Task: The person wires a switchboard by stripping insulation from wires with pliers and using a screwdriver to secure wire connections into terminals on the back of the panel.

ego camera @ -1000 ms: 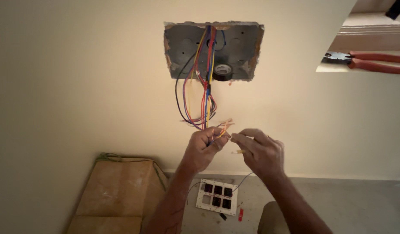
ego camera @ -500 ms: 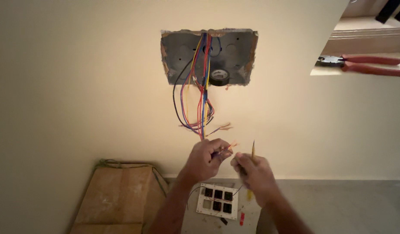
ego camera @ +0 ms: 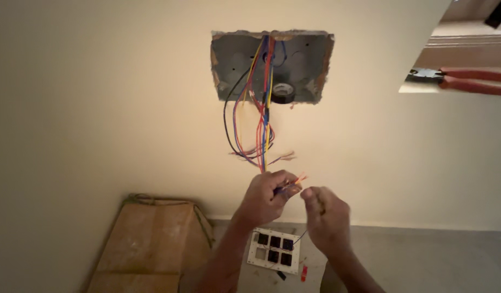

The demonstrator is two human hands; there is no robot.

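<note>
The left hand [ego camera: 266, 198] pinches the bare wire ends [ego camera: 294, 182], its grip clamped on them. The wires [ego camera: 261, 125] hang from the wall box [ego camera: 272, 65] at twelve o'clock. The right hand [ego camera: 326, 220], just at three o'clock, looks curled shut; blur hides whether it holds anything. A switch plate [ego camera: 275, 250] lies on the floor at six o'clock.

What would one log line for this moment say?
left hand: pinching wire ends | right hand: beside, fingers closed | wires from wall box | switch plate on floor
</note>
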